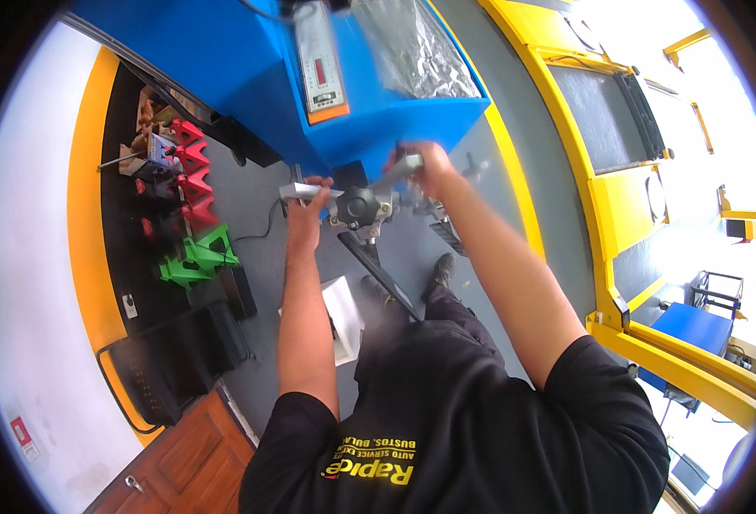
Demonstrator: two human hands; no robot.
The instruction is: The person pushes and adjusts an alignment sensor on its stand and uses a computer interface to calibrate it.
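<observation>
At mid-frame, a metal fixture (363, 211) was grasped by both hands

Just above the centre of the frame, the fixture's silver arm (299, 190) was gripped by the left hand (308, 208), and its grey arm (402, 168) by the right hand (432, 169), partly blurred. Between the hands, a round black knob was faced upward. At the upper middle, a display panel (319, 64) and plastic film (417, 47) were borne by a blue cabinet (378, 133). At the left, red stands (194, 182) and green stands (200, 257) were lined up.
</observation>
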